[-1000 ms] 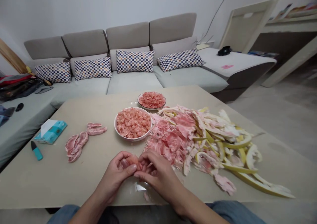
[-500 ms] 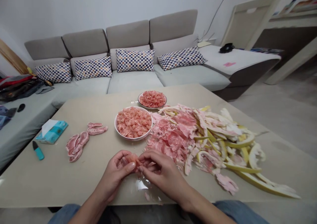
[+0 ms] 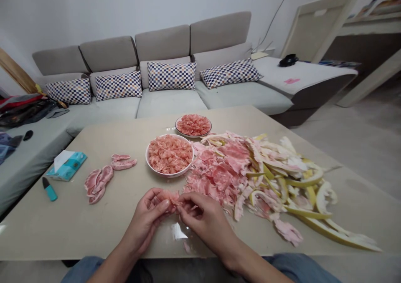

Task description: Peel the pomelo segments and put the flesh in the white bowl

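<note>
Left hand (image 3: 145,221) cups a ragged pink pomelo segment (image 3: 169,200) near the tabletop's (image 3: 78,228) front edge, right hand (image 3: 205,221) pinching it. Flesh looks torn and stringy, with a peel pile (image 3: 228,178) just beside.

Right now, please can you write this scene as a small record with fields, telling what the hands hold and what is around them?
Hands: left hand, right hand
Held by both: pink pomelo segment
Nearest: heap of pink membrane and yellow rind, right of the hands
Pulp: white bowl, plate behind it
Left side: peeled-looking segments, tissue pack, teal marker
Surface: beige table
</note>
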Available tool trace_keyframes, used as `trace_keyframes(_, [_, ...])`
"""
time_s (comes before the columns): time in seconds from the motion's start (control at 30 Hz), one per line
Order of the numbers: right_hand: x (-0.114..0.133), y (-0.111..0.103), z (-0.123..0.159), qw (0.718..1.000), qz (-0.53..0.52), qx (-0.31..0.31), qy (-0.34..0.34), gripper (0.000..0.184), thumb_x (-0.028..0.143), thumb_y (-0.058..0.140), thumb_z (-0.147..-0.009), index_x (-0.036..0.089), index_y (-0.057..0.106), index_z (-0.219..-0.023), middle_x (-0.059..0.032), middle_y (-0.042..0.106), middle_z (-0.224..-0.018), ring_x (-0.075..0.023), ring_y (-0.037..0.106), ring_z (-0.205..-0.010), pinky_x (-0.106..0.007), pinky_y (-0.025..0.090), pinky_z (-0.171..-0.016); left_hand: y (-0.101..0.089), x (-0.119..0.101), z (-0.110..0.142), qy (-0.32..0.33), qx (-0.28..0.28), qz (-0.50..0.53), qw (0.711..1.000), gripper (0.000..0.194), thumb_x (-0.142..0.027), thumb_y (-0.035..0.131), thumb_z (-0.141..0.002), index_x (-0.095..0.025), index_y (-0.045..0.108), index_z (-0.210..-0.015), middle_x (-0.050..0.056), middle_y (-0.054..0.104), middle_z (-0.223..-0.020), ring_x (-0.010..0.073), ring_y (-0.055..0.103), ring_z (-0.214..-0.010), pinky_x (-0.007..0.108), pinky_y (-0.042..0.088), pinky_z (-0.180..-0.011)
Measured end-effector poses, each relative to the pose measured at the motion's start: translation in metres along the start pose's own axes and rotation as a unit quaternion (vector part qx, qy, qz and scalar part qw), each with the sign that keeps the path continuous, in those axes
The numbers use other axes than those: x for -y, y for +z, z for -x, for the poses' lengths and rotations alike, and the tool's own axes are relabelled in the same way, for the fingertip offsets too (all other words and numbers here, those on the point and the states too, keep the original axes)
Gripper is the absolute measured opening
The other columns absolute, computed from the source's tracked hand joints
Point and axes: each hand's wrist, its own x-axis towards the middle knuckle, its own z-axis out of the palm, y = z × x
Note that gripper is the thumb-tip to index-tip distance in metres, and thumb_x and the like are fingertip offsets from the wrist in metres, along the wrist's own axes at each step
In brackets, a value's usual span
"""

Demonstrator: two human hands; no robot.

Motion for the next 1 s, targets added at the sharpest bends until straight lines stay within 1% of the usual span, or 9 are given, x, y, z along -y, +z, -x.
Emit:
trace_keyframes(0.17, [0.009, -0.007, -0.003, 0.984, -0.150, 0.038, 0.092, 0.016, 0.034, 0.068, -0.079, 0.018, 0.069, -0.082, -0.0013, 0.066, -0.069, -0.0126, 0.059, -0.059, -0.022, 0.048, -0.052, -0.002, 0.000, -0.002, -0.020, 0.009, 0.057, 0.998, 0.016, -0.015, 0.077, -0.076, -0.013, 0.065, -0.086, 0.002, 0.067, -0.080, 0.0099, 0.065, -0.072, 0.022, 0.055, -0.077])
trace_keyframes(0.3, [0.013, -0.010, -0.005, 0.940, -0.284, 0.079, 0.173, 0.028, 0.043, 0.075, -0.075, 0.018, 0.068, -0.086, 0.0008, 0.066, -0.068, -0.0093, 0.059, -0.058, -0.018, 0.045, -0.049, -0.003, -0.001, -0.004, -0.029, 0.016, 0.091, 0.995, 0.012, -0.013, 0.074, -0.079, -0.012, 0.066, -0.087, 0.003, 0.068, -0.082, 0.0095, 0.065, -0.073, 0.023, 0.056, -0.078])
trace_keyframes(0.4, [0.009, -0.008, -0.005, 0.901, -0.364, 0.080, 0.225, 0.033, 0.043, 0.081, -0.070, 0.018, 0.069, -0.087, 0.0016, 0.066, -0.068, -0.0075, 0.059, -0.058, -0.015, 0.044, -0.047, -0.003, -0.002, -0.004, -0.032, 0.018, 0.107, 0.994, 0.011, -0.012, 0.073, -0.079, -0.012, 0.066, -0.088, 0.004, 0.069, -0.084, 0.0102, 0.066, -0.074, 0.023, 0.057, -0.079])
trace_keyframes(0.57, [-0.004, 0.001, -0.004, 0.838, -0.480, 0.068, 0.251, 0.031, 0.035, 0.084, -0.069, 0.017, 0.070, -0.091, 0.0013, 0.067, -0.070, -0.0058, 0.062, -0.061, -0.013, 0.048, -0.053, -0.004, -0.003, -0.002, -0.034, 0.014, 0.121, 0.992, 0.013, -0.012, 0.075, -0.078, -0.012, 0.067, -0.089, 0.005, 0.070, -0.085, 0.0107, 0.067, -0.074, 0.023, 0.058, -0.078])
trace_keyframes(0.7, [-0.008, 0.009, -0.003, 0.805, -0.537, 0.059, 0.246, 0.032, 0.030, 0.087, -0.065, 0.015, 0.071, -0.089, 0.0001, 0.069, -0.071, -0.0057, 0.063, -0.062, -0.014, 0.053, -0.063, -0.004, -0.003, -0.001, -0.033, 0.006, 0.131, 0.991, 0.018, -0.014, 0.078, -0.075, -0.013, 0.067, -0.089, 0.005, 0.071, -0.087, 0.0109, 0.068, -0.074, 0.024, 0.058, -0.078])
trace_keyframes(0.77, [-0.007, 0.011, -0.004, 0.798, -0.549, 0.054, 0.242, 0.033, 0.029, 0.089, -0.063, 0.014, 0.071, -0.087, 0.0004, 0.068, -0.070, -0.0055, 0.063, -0.061, -0.015, 0.053, -0.065, -0.003, -0.003, 0.000, -0.030, 0.003, 0.128, 0.991, 0.018, -0.014, 0.078, -0.075, -0.013, 0.066, -0.088, 0.004, 0.070, -0.084, 0.0106, 0.067, -0.074, 0.024, 0.058, -0.079])
trace_keyframes(0.87, [-0.004, 0.007, -0.005, 0.806, -0.544, 0.036, 0.230, 0.031, 0.032, 0.088, -0.064, 0.015, 0.071, -0.085, 0.0012, 0.066, -0.070, -0.0056, 0.062, -0.062, -0.015, 0.052, -0.065, -0.002, -0.005, 0.001, -0.002, -0.018, 0.102, 0.995, 0.017, -0.015, 0.078, -0.075, -0.013, 0.065, -0.087, 0.003, 0.068, -0.081, 0.0097, 0.064, -0.072, 0.023, 0.057, -0.077])
trace_keyframes(0.93, [-0.002, -0.001, -0.008, 0.820, -0.528, 0.011, 0.220, 0.030, 0.033, 0.086, -0.066, 0.016, 0.070, -0.085, 0.0024, 0.064, -0.071, -0.0057, 0.061, -0.063, -0.015, 0.051, -0.064, -0.002, -0.008, 0.001, 0.032, -0.039, 0.076, 0.996, 0.017, -0.017, 0.077, -0.076, -0.013, 0.065, -0.087, 0.002, 0.066, -0.079, 0.0092, 0.063, -0.071, 0.021, 0.056, -0.075])
trace_keyframes(1.0, [0.000, -0.012, -0.011, 0.853, -0.477, -0.010, 0.209, 0.029, 0.035, 0.083, -0.070, 0.018, 0.069, -0.089, 0.0028, 0.064, -0.074, -0.0065, 0.061, -0.063, -0.017, 0.051, -0.062, -0.003, -0.011, 0.001, 0.054, -0.046, 0.057, 0.996, 0.017, -0.020, 0.076, -0.078, -0.012, 0.065, -0.088, 0.002, 0.066, -0.077, 0.0092, 0.062, -0.071, 0.020, 0.055, -0.074])
